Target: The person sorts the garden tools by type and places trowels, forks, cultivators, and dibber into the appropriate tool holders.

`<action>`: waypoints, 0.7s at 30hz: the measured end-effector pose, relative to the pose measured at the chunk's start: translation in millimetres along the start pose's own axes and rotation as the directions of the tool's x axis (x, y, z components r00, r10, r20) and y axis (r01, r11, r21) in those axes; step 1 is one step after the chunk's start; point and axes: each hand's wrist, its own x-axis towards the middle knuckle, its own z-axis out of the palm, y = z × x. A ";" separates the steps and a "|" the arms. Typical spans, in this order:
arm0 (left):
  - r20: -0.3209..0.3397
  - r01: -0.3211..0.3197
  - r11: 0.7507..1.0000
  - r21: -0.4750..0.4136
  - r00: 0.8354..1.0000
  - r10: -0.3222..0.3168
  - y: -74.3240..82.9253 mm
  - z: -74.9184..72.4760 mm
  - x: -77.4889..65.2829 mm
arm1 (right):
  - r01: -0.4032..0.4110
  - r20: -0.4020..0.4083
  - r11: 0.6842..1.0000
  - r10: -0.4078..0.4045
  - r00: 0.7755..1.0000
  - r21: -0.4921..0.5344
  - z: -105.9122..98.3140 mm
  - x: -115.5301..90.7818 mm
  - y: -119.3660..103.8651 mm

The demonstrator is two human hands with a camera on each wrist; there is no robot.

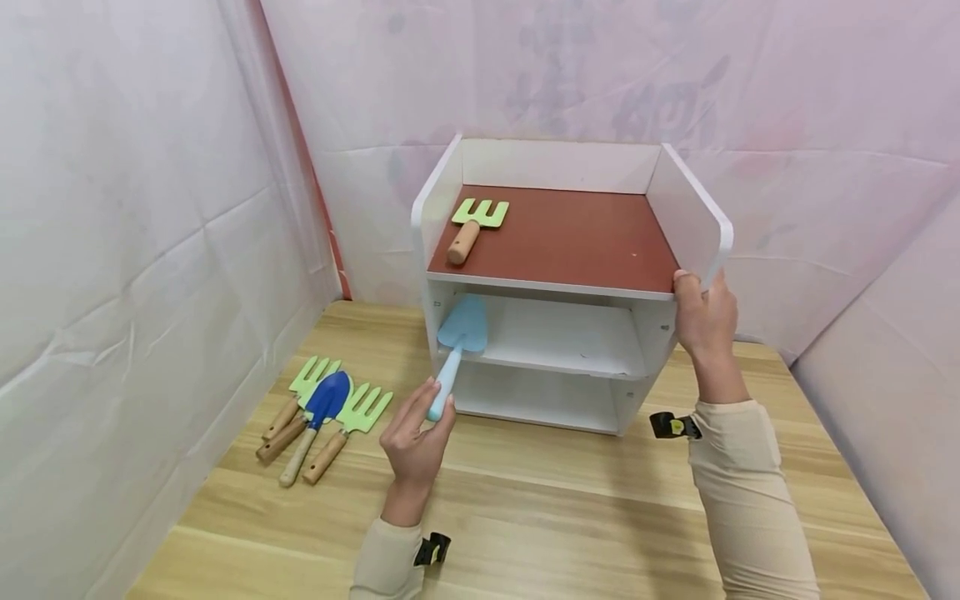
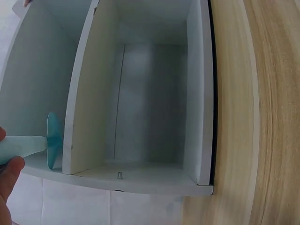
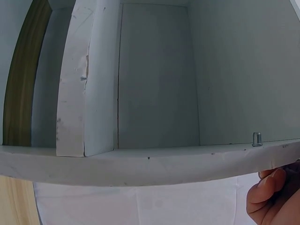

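"Pale, streaky wood on this counter. What's closest to us?"

"Someone's left hand. Its fingers pinch a light blue trowel by the handle, and the blade reaches into the middle compartment, at the left end."

"Resting on the board, is it?"

"I can't tell. From the head view the blade shows its broad face; the left wrist view has it edge-on, just beside the middle board. That view also catches a dark strip under the base, where it meets the wood."

"And off to the left?"

"A blue trowel between two green forks, plus another wooden handle whose head is mostly covered. Only the head view has those."

"What about the right hand?"

"Gripping the front right corner of the white shelf unit, thumb at the top edge. The right wrist view shows the other fingers curled against the outside of the side wall, near a small metal peg, and a chipped board edge."

"Farther back?"

"One more green fork on the brown top, at its left, then pale printed cloth behind everything."
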 end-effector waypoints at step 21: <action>-0.037 0.044 0.999 0.011 0.998 -0.044 -37.4 32.9 -18.2 | 0.004 0.010 1.000 -0.004 1.000 0.002 1.8 -2.9 3.6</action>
